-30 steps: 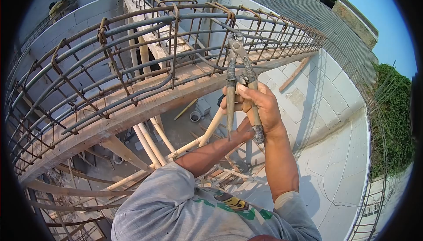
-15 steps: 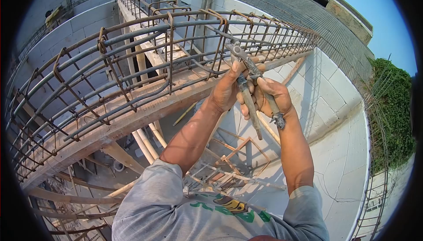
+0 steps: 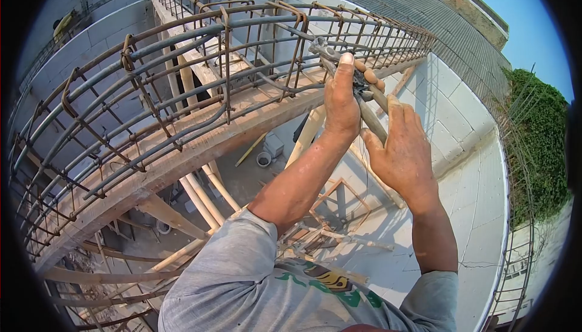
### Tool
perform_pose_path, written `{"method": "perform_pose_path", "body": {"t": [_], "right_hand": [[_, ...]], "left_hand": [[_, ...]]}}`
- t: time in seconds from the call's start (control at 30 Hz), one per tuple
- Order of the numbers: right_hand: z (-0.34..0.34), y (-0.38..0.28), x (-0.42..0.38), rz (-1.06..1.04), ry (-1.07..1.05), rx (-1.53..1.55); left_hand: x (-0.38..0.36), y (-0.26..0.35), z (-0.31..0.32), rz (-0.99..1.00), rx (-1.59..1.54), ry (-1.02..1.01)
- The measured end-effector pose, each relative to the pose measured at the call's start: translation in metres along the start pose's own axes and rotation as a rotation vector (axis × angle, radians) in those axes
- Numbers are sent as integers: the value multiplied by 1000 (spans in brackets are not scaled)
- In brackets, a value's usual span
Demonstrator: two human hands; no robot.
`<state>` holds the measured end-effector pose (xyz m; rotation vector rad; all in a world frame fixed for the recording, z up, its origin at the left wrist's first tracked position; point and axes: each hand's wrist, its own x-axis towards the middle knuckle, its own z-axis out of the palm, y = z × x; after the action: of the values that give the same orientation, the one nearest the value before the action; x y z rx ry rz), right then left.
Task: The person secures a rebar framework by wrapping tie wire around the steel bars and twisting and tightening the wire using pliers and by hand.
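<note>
A pair of worn, grey-crusted pincers [image 3: 371, 117] is up in front of me, its jaws toward the reinforcement cage. My left hand [image 3: 343, 103] is wrapped round the upper handles just below the jaws, thumb up along the near side. Lower down, my right hand [image 3: 402, 150] has its thumb and fingers at the handle ends, gripping them. Dark material is wound about the handles near my left fingers. Behind the jaws runs the rusty rebar cage [image 3: 227, 71], its bars tied with bent stirrups.
Under the cage lies a long wooden formwork board [image 3: 182, 159], propped by bamboo poles [image 3: 200, 201]. White block walls [image 3: 467, 107] rise at the right. Far below, a bucket [image 3: 264, 159] stands on the floor. A corrugated roof [image 3: 467, 53] and green foliage [image 3: 533, 144] lie beyond.
My left hand has shifted right and closed higher around the pincers. My right hand has turned palm-down and moved to the handle ends. The handles now slant more to the right.
</note>
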<state>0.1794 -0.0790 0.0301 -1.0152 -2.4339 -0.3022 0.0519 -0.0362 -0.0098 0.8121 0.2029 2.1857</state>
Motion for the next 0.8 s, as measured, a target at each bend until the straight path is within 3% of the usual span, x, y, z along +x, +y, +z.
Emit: {"method": "perform_pose_path", "body": {"t": [0.17,0.27,0.3,0.4,0.47,0.53,0.63,0.73,0.77,0.8], "right_hand": [[14,3,14,-68,69,-121],[21,29,26,-180,100,-74],[17,35,30,-214,99,-48],[14,48,39,-241,43,22],[16,54,42,-276,16,65],[19,59,46,-268,-5,98],[25,65,51,-288,-18,136],[39,78,64,-410,96,168],[48,83,68,-455,152,181],[59,89,70,-458,131,208]], "left_hand": [[-2,6,2,47,188,33],[-10,31,1,-33,846,146],[-11,36,-3,41,894,108],[-16,96,-3,-42,1589,-130],[-13,127,7,299,1694,-15],[11,151,11,1109,1894,45],[49,170,14,498,2463,129],[53,158,-2,373,2580,97],[59,153,-15,560,2645,112],[54,150,-15,492,2654,112]]}}
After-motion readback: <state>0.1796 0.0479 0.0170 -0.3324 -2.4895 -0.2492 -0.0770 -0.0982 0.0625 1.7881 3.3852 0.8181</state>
